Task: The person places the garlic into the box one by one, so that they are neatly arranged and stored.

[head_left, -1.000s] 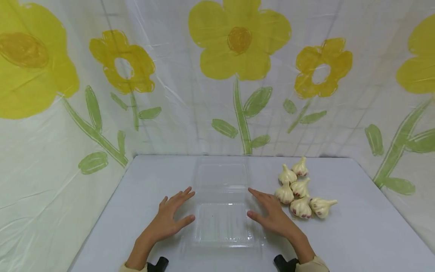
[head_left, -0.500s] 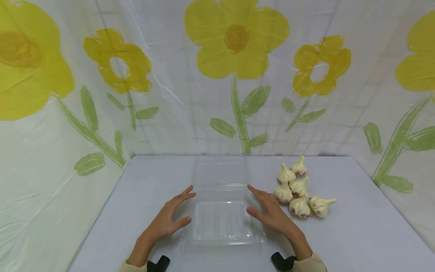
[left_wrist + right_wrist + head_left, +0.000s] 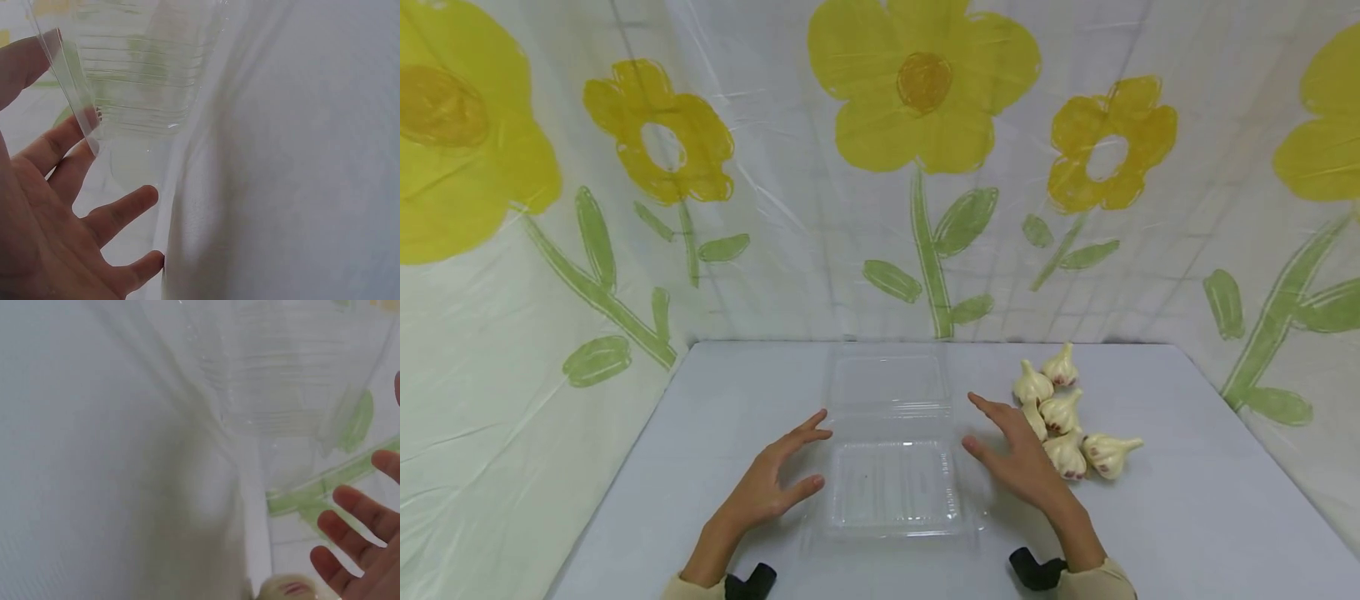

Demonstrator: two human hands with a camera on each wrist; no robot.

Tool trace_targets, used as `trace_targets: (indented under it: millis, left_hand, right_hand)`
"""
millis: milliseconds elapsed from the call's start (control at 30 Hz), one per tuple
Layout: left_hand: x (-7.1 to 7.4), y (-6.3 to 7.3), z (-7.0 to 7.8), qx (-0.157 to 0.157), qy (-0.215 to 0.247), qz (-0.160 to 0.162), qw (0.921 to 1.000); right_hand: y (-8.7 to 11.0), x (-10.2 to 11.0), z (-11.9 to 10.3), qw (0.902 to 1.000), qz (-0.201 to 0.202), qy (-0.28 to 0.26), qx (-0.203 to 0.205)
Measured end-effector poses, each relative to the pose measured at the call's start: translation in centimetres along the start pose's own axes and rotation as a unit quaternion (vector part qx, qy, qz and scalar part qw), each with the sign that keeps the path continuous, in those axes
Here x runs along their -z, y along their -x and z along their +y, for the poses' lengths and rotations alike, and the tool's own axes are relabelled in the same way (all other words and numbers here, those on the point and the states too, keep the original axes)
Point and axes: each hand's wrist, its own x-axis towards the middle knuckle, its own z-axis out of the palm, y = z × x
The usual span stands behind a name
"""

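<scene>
A clear plastic clamshell box (image 3: 891, 493) lies unfolded on the white table, its lid (image 3: 887, 379) laid back toward the far edge. My left hand (image 3: 766, 479) is at the box's left side with fingers spread; in the left wrist view the thumb and some fingertips overlap the ribbed box wall (image 3: 137, 87). On the other side, my right hand (image 3: 1024, 462) holds nothing, its fingers extended and apart from the box wall (image 3: 281, 381) in the right wrist view. Just beyond it sit several garlic bulbs (image 3: 1108, 457), one partly hidden behind the hand.
The white table (image 3: 1210, 517) ends at a far edge against a hanging sheet (image 3: 775, 275) painted with yellow flowers. Black wrist mounts (image 3: 1037, 570) sit at both wrists. A garlic bulb (image 3: 289, 587) shows at the bottom of the right wrist view.
My right hand has moved right, away from the box and toward the garlic bulbs, now covering part of one. The left hand has stayed nearly still beside the box.
</scene>
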Motion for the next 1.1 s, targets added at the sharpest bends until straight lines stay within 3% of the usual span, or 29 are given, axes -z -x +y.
trace_targets:
  millis: [200,433,600,733,900,1100]
  left_hand:
    - [0.0,-0.1,0.2,0.000,0.013,0.000,0.9999]
    - [0.0,0.1,0.0,0.008,-0.007,-0.004,0.9999]
    - [0.1,0.0,0.1,0.009,-0.009,-0.002,0.9999]
    - [0.2,-0.1,0.1,0.013,-0.007,-0.001,0.9999]
    - [0.1,-0.1,0.2,0.016,-0.001,0.002,0.9999]
    - [0.0,0.1,0.2,0.010,0.001,0.011,0.9999]
  right_hand:
    - [-0.1,1.3,0.4,0.9978,0.063,0.020,0.004]
    - [0.2,3.5,1.2,0.9878,0.149,0.045,0.015]
    - [0.0,4.8,2.2,0.9816,0.181,0.052,0.031]
    - [0.0,5.2,2.7,0.9810,0.181,0.069,0.018]
    - [0.3,5.2,2.9,0.9818,0.153,0.107,-0.033]
    - [0.5,4.7,3.2,0.9733,0.109,0.182,-0.087]
